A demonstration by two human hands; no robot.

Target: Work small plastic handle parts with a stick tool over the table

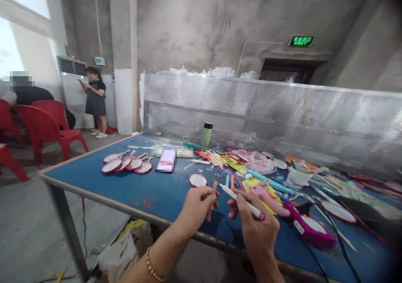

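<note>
My left hand (201, 203) pinches a short, flat brownish stick (215, 184), held upright above the table's front edge. In my right hand (256, 216) is a white marker pen (241, 200) with a purple end. Its tip points at the stick from the right, very near its upper part; whether it touches I cannot tell. Just beyond my left hand lies a small round white disc with a red rim (198, 180). To the right of my right hand rests a pink glue gun (268, 197), and a magenta device (309, 224) with a cable lies beside it.
Several red-rimmed round paddles (125, 163) are piled on the left of the blue table (94, 184). A phone (166, 160), a green bottle (206, 135) and a white cup (297, 177) stand or lie farther back. Perforated metal panels (266, 107) border the far side. A person (95, 94) stands beyond red chairs.
</note>
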